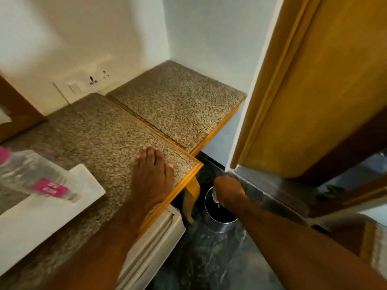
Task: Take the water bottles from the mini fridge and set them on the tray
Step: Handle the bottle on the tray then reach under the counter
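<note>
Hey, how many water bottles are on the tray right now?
1. A clear water bottle with a pink label lies on its side on the white tray at the left. The frame edge cuts the tray, so more may be hidden.

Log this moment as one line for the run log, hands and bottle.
left hand: flat on granite counter | right hand: low by steel bin, grip unclear | water bottle: lying on white tray

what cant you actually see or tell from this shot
- Head view: the mini fridge interior is hidden under the countertop.
- The water bottle on the tray is blurred and cut by the left edge; its label is unreadable.
- The right hand is knuckles-up over the bin; its grip can't be told.
</note>
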